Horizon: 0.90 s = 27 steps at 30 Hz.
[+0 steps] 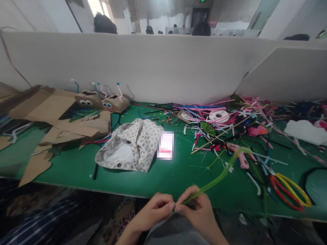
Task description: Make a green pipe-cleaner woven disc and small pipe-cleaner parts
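Both of my hands meet at the table's front edge, thumbs and fingertips pinched together. My left hand [159, 208] is closed on the near end of a bright green pipe cleaner [219, 176]. Closed on it as well, my right hand [195, 207] lets the long fuzzy length run out over its fingers. It arcs up and to the right, over a pink glue gun [242, 159]. Scissors [290, 190] with red and yellow handles lie farther right. The very end of the pipe cleaner is hidden between my fingertips.
A patterned fabric hat [130, 146] lies on the green table [143, 183], beside a blurred bright rectangle [165, 146]. Cut cardboard [53, 105] and a cardboard figure with googly eyes [114, 103] fill the left. A ribbon spool [219, 116] sits among tangled pipe cleaners before a white partition [153, 68].
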### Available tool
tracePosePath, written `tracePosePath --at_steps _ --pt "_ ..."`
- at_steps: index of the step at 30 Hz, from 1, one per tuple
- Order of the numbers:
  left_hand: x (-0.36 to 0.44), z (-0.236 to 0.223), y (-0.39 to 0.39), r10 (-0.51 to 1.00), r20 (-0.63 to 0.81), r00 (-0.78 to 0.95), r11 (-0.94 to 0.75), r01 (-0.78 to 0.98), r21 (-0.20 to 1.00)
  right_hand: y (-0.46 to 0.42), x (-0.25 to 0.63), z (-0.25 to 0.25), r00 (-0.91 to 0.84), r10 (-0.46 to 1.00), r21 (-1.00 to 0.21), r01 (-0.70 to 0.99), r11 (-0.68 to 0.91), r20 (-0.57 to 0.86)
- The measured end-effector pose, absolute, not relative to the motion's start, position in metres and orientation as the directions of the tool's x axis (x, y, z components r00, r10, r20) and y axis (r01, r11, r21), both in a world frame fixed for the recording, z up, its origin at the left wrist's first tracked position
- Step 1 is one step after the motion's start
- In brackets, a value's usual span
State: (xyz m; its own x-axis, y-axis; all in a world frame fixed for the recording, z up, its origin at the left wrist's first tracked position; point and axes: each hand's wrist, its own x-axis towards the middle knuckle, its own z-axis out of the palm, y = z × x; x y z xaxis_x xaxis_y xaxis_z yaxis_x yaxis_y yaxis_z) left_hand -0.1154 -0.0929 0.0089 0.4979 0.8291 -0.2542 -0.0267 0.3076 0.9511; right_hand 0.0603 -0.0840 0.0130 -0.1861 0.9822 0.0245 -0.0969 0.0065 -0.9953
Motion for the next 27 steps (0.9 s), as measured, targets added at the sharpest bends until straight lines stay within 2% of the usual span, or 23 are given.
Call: tracePosePath --at_steps 6,8,12,18,21,23,27 --pt "-0.101 0.013 -0.074 0.901 -0.238 0.363 0.303 -0.136 0.943 -0.066 0.057 0.022 0.087 0.987 -0.985 -0.096 0.145 0.137" --pt "-0.093 0.017 -0.067 0.913 -0.231 0.337 0.285 -0.119 0.951 -0.059 0.059 0.024 0.122 0.978 -0.981 -0.076 0.177 0.167" --pt "-0.082 0.027 -0.051 0.923 -0.216 0.317 0.226 0.006 0.974 -0.048 0.068 0.022 0.132 0.977 -0.983 -0.052 0.175 0.167" --pt "-0.073 0.044 -0.02 0.845 -0.263 0.466 0.145 0.274 0.951 -0.029 0.096 0.019 0.005 1.0 -0.998 -0.058 0.023 0.023" --pt "-0.058 0.055 -0.002 0.803 -0.281 0.526 0.076 0.377 0.923 -0.017 0.116 0.021 0.019 1.0 -0.996 -0.086 -0.009 -0.011" --pt "-0.043 0.06 0.01 0.789 -0.277 0.549 0.048 0.395 0.917 -0.01 0.13 0.023 0.04 0.999 -0.999 -0.045 0.022 0.02" --pt "-0.009 0.061 0.033 0.805 -0.252 0.538 0.028 0.389 0.921 0.0 0.156 0.026 0.163 0.974 -0.979 0.153 0.134 0.159"
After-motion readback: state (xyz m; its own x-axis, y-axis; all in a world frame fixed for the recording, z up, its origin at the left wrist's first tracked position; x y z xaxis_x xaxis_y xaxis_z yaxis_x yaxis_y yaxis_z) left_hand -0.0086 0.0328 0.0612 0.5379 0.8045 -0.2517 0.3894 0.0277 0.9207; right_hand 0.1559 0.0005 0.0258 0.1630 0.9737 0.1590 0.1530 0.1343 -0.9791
